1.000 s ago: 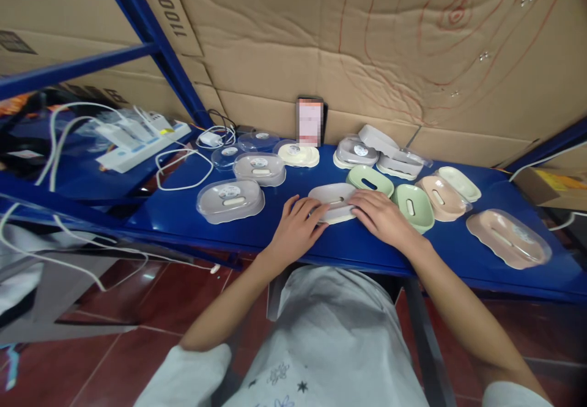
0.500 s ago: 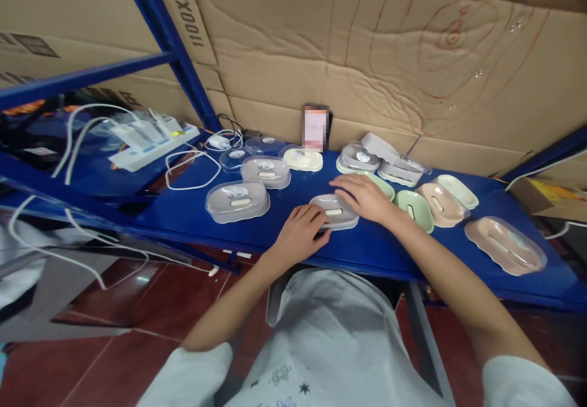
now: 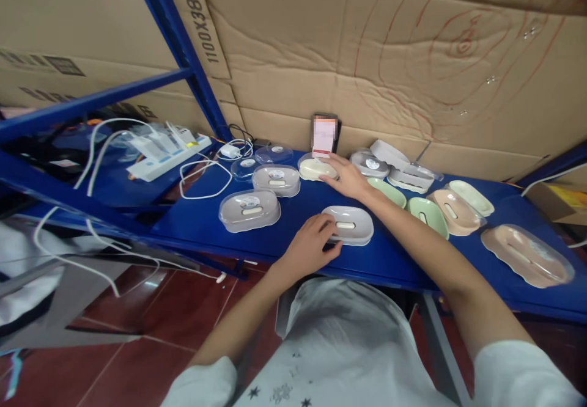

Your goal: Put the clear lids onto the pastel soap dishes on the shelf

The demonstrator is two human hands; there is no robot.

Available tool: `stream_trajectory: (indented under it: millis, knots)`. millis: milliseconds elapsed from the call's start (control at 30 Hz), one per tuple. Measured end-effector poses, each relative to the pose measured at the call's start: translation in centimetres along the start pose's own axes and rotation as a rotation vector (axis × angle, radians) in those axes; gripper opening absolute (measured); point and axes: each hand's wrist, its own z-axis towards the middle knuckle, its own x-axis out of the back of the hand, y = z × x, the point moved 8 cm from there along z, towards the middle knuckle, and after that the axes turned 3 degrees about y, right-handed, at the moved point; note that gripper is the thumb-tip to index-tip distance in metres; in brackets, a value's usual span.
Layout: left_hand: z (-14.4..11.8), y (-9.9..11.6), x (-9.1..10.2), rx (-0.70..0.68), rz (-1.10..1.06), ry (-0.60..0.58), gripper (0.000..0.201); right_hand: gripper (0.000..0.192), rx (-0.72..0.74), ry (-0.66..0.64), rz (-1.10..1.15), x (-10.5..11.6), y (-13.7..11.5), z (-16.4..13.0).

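Grey oval plastic soap dish (image 3: pixel 349 225) lies under the left hand's (image 3: pixel 310 247) loosely curled fingertips — right hand (image 3: pixel 345 176), open, touches a cream lidded soap dish (image 3: pixel 313 168).

My left hand (image 3: pixel 309 247) and right hand (image 3: pixel 346 176) are bare, with no gloves, rings, watch or bracelet that I can see. Behind each hand my forearm is uncovered up past the elbow. Further back from the left hand sits a short white sleeve (image 3: pixel 202 385), and back from the right hand another white sleeve (image 3: pixel 523 373). Between them is my white T-shirt (image 3: pixel 339 346), its lower front printed with small dark stars and a pale flower-like outline.
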Motion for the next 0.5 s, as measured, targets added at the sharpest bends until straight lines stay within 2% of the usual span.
stream_trajectory:
  millis: [133, 200, 267, 333, 367, 500]
  knots:
    - [-0.2, -0.4, 0.4, 0.050, -0.135, 0.010, 0.020, 0.056, 0.036, 0.194, 0.176, 5.1, 0.7, -9.9]
    - [-0.3, -0.6, 0.7, 0.070, -0.168, 0.039, 0.039, 0.058, 0.057, 0.135, 0.241, 5.9, 0.3, -14.7]
    - [-0.2, -0.8, 1.0, 0.080, -0.183, 0.060, 0.064, 0.061, 0.078, 0.062, 0.268, 5.7, -0.4, -18.4]
    - [-0.2, -1.0, 0.8, 0.084, -0.190, 0.033, 0.081, 0.063, 0.099, 0.019, 0.263, 4.9, -1.1, -20.5]
    - [-0.2, -1.1, 0.5, 0.082, -0.192, 0.003, 0.084, 0.064, 0.113, 0.008, 0.254, 4.5, -1.5, -21.0]
    - [-0.3, -1.4, -0.2, 0.073, -0.176, -0.087, 0.072, 0.066, 0.167, -0.010, 0.228, 3.1, -2.3, -20.8]
